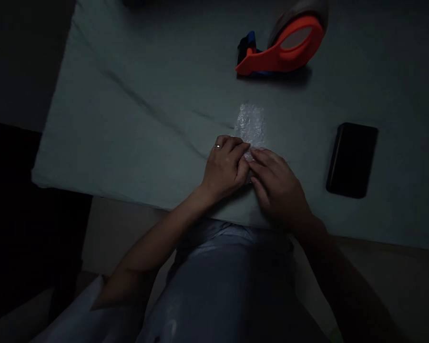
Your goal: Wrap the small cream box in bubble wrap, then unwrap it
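A small piece of bubble wrap (251, 121) lies on the table in front of me, its far part flat and its near part between my hands. My left hand (226, 164), with a ring on one finger, has its fingers curled onto the near left side of the wrap. From the right, my right hand (277, 183) presses its bent fingertips against the wrap's near end, touching or almost touching the left thumb. Whether anything is inside the wrap is hidden by my fingers and the dim light.
An orange and blue tape dispenser (282, 55) with a roll of tape stands beyond the wrap. To the right lies a dark rectangular case-like object (352, 160). The pale, veined table (136, 143) has its near edge close to my body and its left edge against darkness.
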{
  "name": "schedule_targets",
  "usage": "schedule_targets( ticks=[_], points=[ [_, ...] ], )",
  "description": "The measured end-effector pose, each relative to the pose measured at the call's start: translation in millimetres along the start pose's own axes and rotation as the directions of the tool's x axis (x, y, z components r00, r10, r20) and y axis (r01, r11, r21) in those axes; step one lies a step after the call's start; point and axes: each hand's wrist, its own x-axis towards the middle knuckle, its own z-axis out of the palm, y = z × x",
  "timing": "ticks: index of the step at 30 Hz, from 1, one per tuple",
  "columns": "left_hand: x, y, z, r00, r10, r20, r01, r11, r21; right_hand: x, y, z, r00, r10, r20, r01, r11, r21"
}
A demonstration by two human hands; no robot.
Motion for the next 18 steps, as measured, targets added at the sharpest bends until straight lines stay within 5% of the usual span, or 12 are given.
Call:
schedule_targets(
  ticks=[4, 14, 18],
  points=[
    [1, -2, -1.8, 0.998, -0.037, 0.044, 0.039, 0.999, -0.037, -4, 1, 2, 0.996, -0.026, -0.084, 0.025, 1.000, -0.010],
    [25, -3, -17.3, 0.941, -0.155, 0.301, 0.177, 0.983, -0.045, 15, 10, -6, 0.991, -0.033, 0.128, 0.038, 0.999, -0.032],
    [47, -16, -21.2, 0.913, -0.331, 0.236, 0.320, 0.944, 0.085, 34, 20, -6, 0.989, 0.001, 0.150, 0.005, 0.999, -0.037]
  ],
)
